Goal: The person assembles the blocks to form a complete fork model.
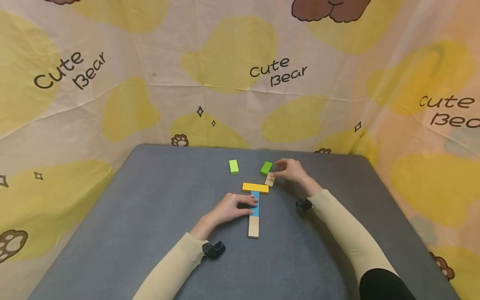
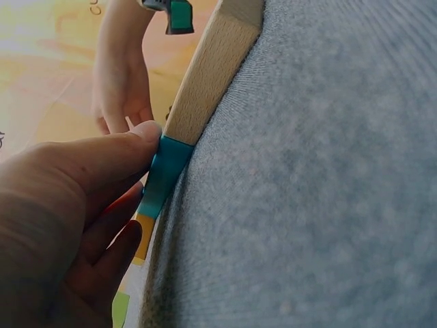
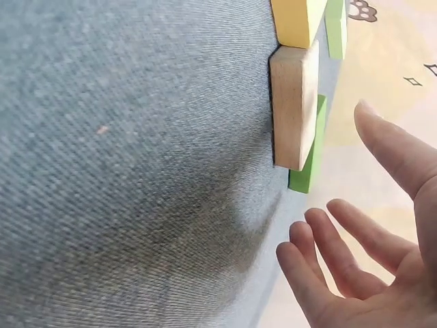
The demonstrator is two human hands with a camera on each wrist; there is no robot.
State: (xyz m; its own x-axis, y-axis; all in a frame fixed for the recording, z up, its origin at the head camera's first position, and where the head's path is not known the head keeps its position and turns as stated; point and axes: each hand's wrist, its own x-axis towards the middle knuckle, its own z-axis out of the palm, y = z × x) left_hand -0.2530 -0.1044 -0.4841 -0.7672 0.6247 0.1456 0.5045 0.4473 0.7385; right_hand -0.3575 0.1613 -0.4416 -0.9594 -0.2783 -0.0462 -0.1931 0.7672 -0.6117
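Note:
My left hand (image 1: 230, 208) rests on the blue block (image 1: 255, 210), its thumb at the block's near left part and its fingertips on the top. Directly below the blue block lies a plain wooden block (image 1: 253, 227), end to end with it. A yellow block (image 1: 255, 188) lies crosswise at the far end of the blue one. Beside a second wooden block (image 1: 269, 180), which leans out from the yellow block's right end, is my right hand (image 1: 292, 171). In the right wrist view, that hand (image 3: 369, 266) has its thumb and fingers spread apart, with nothing between them.
Behind the second wooden block lies a tilted green block (image 1: 266, 168). A lighter green block (image 1: 233, 166) lies farther left. All sit on a grey cloth-covered table (image 1: 150, 200), with a patterned curtain (image 1: 225, 83) behind and at the sides.

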